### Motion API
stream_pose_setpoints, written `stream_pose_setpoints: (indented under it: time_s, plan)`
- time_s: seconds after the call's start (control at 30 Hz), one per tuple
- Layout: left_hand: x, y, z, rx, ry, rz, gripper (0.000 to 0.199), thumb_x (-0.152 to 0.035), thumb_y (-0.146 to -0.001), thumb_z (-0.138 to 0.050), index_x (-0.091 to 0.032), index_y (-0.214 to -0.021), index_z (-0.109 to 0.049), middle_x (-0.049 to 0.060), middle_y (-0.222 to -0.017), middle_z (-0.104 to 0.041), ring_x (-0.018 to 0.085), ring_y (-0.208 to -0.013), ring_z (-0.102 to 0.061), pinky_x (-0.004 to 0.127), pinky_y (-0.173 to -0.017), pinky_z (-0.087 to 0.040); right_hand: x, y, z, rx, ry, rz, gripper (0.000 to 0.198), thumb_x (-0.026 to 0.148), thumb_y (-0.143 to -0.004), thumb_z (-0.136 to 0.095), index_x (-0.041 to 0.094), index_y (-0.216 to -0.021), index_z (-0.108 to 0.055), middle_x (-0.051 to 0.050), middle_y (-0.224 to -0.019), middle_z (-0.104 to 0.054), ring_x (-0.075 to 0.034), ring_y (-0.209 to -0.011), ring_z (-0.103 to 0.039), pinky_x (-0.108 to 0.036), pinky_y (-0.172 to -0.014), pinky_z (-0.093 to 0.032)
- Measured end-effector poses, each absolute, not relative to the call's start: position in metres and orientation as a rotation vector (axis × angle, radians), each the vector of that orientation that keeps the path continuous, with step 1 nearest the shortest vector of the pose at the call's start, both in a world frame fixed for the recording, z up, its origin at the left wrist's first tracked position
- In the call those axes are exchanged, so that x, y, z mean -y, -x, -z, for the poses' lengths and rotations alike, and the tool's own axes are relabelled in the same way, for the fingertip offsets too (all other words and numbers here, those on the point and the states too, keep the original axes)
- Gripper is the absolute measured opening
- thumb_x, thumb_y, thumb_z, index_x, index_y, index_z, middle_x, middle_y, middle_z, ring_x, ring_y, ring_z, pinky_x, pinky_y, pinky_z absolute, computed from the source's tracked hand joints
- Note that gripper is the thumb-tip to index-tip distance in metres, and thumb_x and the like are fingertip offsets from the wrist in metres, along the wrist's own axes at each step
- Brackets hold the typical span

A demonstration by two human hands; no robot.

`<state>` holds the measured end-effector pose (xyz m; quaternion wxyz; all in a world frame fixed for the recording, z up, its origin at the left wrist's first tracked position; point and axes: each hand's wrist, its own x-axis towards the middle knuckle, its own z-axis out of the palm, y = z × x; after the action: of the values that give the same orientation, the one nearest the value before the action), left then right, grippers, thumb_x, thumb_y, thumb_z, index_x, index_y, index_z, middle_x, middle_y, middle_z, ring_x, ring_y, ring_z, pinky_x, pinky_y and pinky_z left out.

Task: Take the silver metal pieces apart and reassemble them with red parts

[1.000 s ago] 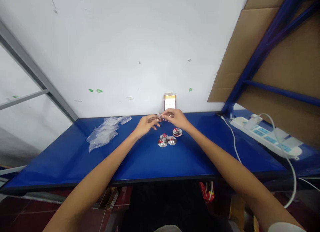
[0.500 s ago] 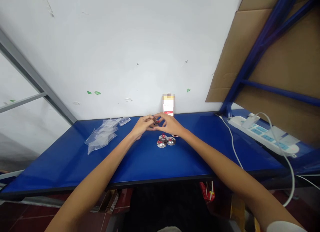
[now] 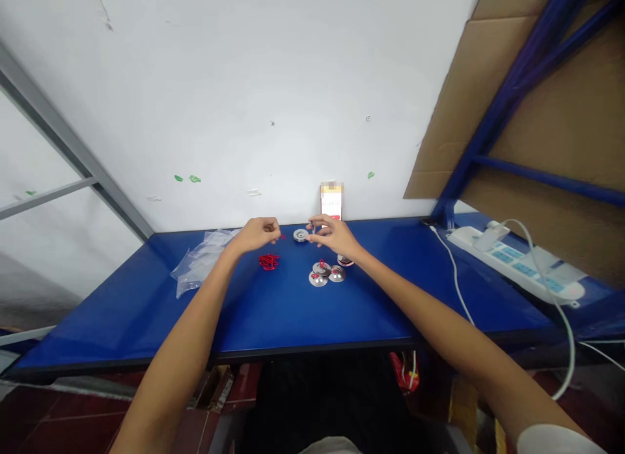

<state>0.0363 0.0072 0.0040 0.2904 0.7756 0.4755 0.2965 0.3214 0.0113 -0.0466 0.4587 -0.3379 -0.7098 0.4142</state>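
My left hand (image 3: 260, 234) is closed in a pinch, with the end of a small red cord (image 3: 282, 236) showing at its fingertips. Between the thumb and fingers of my right hand (image 3: 336, 236) a small metal cymbal (image 3: 313, 228) is held nearly edge-on. Between the two hands a stack of bare silver cymbals (image 3: 300, 235) lies on the table. Below my left hand is a pile of red cord loops (image 3: 269, 262). Several shiny domed cymbals with red loops (image 3: 321, 269) overlap in front of my right hand, and more (image 3: 344, 260) lie partly behind its wrist.
A lit phone (image 3: 332, 200) leans on the white wall behind my right hand. Clear plastic bags (image 3: 200, 262) lie on the left of the blue table (image 3: 303, 317). At the right are a white power strip (image 3: 512, 262) and a white cable (image 3: 455, 278).
Both hands were together around a cymbal with red cord. Now they are apart, the left further left with a red cord, uncovering the cord pile and the bare cymbal stack.
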Motion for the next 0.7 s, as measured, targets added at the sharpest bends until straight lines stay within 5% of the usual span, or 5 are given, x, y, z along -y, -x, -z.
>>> stream_pose_setpoints:
  time_s: [0.2,0.47,0.7]
  plan:
    - [-0.014,-0.001,-0.009,-1.327,-2.212,-0.386,0.019,-0.036,-0.080,-0.063,-0.022,-0.083,-0.075,0.003,-0.081,-0.075,0.019,-0.074,-0.065,0.028,-0.067,-0.045,-0.020,-0.319,0.052,1.631,0.977,-1.127,0.023,0.039,-0.106,-0.065,0.016,-0.108,-0.067,-0.014,-0.099,-0.081,-0.022,-0.076,-0.082,-0.030,-0.065,-0.067]
    - [-0.005,0.006,-0.020,-1.354,-2.036,-0.238,0.022,-0.038,-0.077,-0.063,-0.022,-0.070,-0.076,0.008,-0.073,-0.071,0.019,-0.063,-0.059,0.028,-0.058,-0.045,-0.032,-0.315,0.041,1.977,1.165,-0.718,0.010,0.029,-0.103,-0.066,0.020,-0.100,-0.066,0.000,-0.068,-0.077,-0.013,-0.054,-0.070,-0.020,-0.056,-0.051]
    - [-0.006,0.006,-0.016,-1.498,-2.095,-0.281,0.028,-0.043,-0.081,-0.062,-0.021,-0.068,-0.074,0.007,-0.072,-0.075,0.017,-0.054,-0.059,0.027,-0.051,-0.041,-0.067,-0.285,0.038,2.186,1.358,-0.718,0.016,0.028,-0.105,-0.063,0.016,-0.110,-0.072,-0.001,-0.070,-0.078,-0.014,-0.056,-0.067,-0.022,-0.058,-0.047]
